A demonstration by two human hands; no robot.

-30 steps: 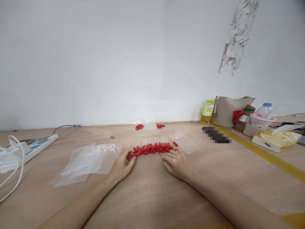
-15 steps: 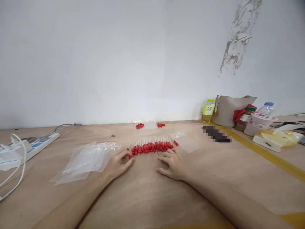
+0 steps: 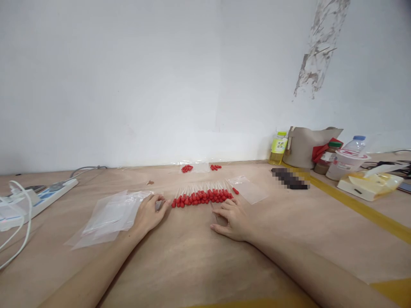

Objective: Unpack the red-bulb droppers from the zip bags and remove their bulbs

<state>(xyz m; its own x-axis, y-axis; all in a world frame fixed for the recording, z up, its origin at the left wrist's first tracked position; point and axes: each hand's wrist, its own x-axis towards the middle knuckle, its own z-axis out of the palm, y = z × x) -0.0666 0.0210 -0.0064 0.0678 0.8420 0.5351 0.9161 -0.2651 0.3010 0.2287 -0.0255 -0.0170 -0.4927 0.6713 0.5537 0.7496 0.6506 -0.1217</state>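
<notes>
A row of droppers with red rubber bulbs and thin clear tubes lies across the middle of the table, bulbs towards me. At the row's left end is my left hand, thumb and fingers apart, holding nothing and partly over the clear plastic bags. My right hand rests at the row's front right with curled fingers around a thin clear tube; part of that tube is hidden by the fingers. One dropper with a red bulb lies apart at the right, beside a single clear bag.
Two small groups of red bulbs lie near the wall on clear plastic. A white power strip with cables is at left. At right are a yellow drink bottle, a grey bag, a cup, and a tissue pack.
My left hand has moved left, away from the row's end, and its fingers have parted. The left end of the row now looks evenly lined up. My right hand has hardly moved.
</notes>
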